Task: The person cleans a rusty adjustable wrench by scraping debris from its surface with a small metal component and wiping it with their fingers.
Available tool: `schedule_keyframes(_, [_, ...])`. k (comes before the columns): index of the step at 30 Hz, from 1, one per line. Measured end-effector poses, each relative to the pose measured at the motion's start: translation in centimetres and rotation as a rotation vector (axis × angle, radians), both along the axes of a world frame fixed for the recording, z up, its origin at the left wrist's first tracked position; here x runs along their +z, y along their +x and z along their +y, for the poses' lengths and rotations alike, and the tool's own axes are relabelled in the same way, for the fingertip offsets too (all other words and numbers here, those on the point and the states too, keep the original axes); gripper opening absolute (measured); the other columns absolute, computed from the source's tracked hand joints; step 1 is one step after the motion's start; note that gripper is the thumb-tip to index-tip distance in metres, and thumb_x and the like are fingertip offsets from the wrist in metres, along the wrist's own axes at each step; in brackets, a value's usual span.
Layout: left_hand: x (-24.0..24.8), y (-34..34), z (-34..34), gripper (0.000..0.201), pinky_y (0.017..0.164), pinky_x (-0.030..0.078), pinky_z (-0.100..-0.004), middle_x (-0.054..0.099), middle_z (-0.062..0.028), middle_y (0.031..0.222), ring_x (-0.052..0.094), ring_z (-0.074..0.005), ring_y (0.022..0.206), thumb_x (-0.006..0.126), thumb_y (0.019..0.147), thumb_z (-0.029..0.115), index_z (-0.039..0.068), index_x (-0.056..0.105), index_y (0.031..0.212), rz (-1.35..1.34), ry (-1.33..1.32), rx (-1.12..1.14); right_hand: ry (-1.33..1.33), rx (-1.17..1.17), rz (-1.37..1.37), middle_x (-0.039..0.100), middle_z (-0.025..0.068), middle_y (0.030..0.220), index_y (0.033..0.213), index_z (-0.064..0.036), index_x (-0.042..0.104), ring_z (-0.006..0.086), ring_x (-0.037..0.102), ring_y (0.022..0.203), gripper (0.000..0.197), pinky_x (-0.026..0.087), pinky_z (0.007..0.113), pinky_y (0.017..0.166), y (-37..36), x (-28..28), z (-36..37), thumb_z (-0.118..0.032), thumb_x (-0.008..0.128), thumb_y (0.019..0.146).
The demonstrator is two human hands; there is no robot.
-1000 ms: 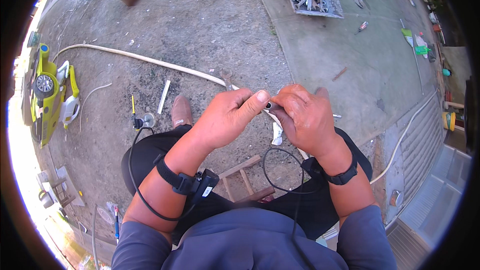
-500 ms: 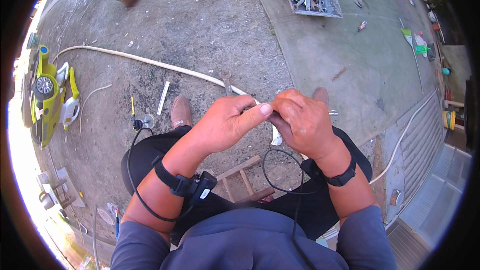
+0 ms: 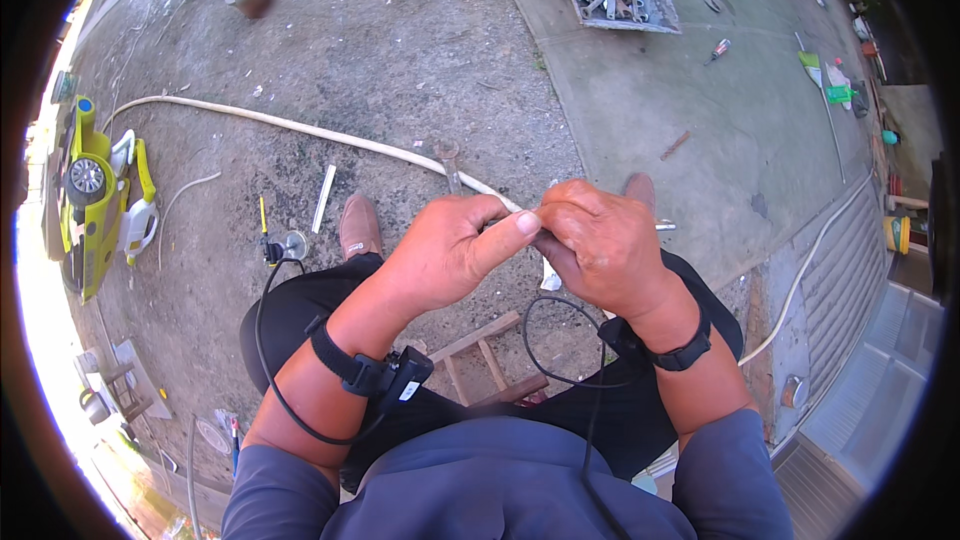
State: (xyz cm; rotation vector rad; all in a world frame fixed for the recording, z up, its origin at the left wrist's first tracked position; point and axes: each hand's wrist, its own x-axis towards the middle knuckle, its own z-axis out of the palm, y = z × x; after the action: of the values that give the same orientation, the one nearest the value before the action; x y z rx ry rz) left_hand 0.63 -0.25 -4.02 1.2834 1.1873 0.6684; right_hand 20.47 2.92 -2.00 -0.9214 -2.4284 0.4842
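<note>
My left hand [image 3: 450, 250] and my right hand [image 3: 608, 245] meet in front of me, fingers curled and thumb tips almost touching. Whatever they pinch between them is hidden by the fingers. A pale hose [image 3: 350, 139] runs from the left up to the fingers of both hands; whether they grip it I cannot tell. Just beyond my left knuckles a wrench [image 3: 451, 168] crosses the hose, its lower end out of sight behind the hand. A short shiny metal piece [image 3: 665, 226] shows beside my right hand. Below the fingers lies a white scrap [image 3: 550, 276].
A metal tray [image 3: 640, 24] of wrenches and a screwdriver [image 3: 718, 51] lie on the concrete at the far right. To the left stands a yellow-green toy car [image 3: 85, 200]. A wooden frame [image 3: 480, 352] lies between my legs. A black cable [image 3: 262, 330] hangs along my left arm.
Both hands keep the same closed pose. The surroundings have shifted slightly left in the picture; nothing is visibly taken or let go.
</note>
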Motion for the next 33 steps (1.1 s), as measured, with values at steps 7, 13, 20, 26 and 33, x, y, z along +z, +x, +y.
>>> schedule_keyframes(7, [-0.7, -0.1, -0.2, 0.05, 0.062, 0.046, -0.0314, 0.059, -0.0095, 0.066, 0.054, -0.0134, 0.066, 0.057, 0.093, 0.046, -0.003, 0.068, 0.089, -0.054, -0.046, 0.008, -0.016, -0.003, -0.023, 0.059, 0.0029, 0.083, 0.081, -0.0106, 0.059, 0.0215, 0.062, 0.065, 0.019, 0.048, 0.032, 0.053, -0.1, 0.2, -0.1, -0.013, 0.074, 0.07])
schedule_keyframes(13, [-0.4, 0.0, 0.0, 0.055, 0.061, 0.045, -0.0296, 0.057, -0.0053, 0.066, 0.051, -0.0113, 0.066, 0.055, 0.094, 0.049, -0.004, 0.067, 0.084, -0.075, -0.094, 0.05, -0.094, -0.014, 0.029, 0.062, 0.0049, 0.089, 0.087, -0.0094, 0.062, 0.0247, 0.064, 0.068, 0.018, 0.05, 0.034, 0.055, -0.1, -0.4, -0.1, -0.01, 0.073, 0.073])
schedule_keyframes(20, [-0.7, 0.0, 0.3, 0.057, 0.063, 0.042, -0.0265, 0.057, -0.0021, 0.069, 0.05, -0.0094, 0.069, 0.049, 0.097, 0.049, -0.001, 0.066, 0.076, 0.02, -0.212, 0.03, -0.339, -0.013, 0.094, 0.062, 0.0096, 0.09, 0.093, -0.0053, 0.063, 0.0297, 0.064, 0.075, 0.02, 0.052, 0.037, 0.064, 0.4, -1.2, -0.3, -0.008, 0.072, 0.075])
schedule_keyframes(26, [-0.3, -0.2, 0.6, 0.061, 0.061, 0.04, -0.0263, 0.055, -0.0017, 0.066, 0.048, -0.0093, 0.066, 0.046, 0.098, 0.053, 0.001, 0.064, 0.072, 0.072, -0.195, 0.027, -0.462, -0.073, 0.034, 0.062, 0.0126, 0.087, 0.093, -0.003, 0.065, 0.0312, 0.062, 0.077, 0.019, 0.05, 0.036, 0.067, 0.3, -1.0, -0.3, -0.01, 0.073, 0.076])
schedule_keyframes(33, [-0.9, -0.1, 0.3, 0.067, 0.063, 0.044, -0.0245, 0.058, -0.0037, 0.073, 0.056, -0.0103, 0.071, 0.037, 0.098, 0.06, -0.001, 0.063, 0.087, -0.064, -0.319, 0.13, -1.006, -0.335, 0.46, 0.063, 0.0045, 0.076, 0.091, 0.0005, 0.064, 0.0094, 0.059, 0.066, 0.013, 0.047, 0.025, 0.06, -0.1, -1.6, -0.4, -0.012, 0.064, 0.09])
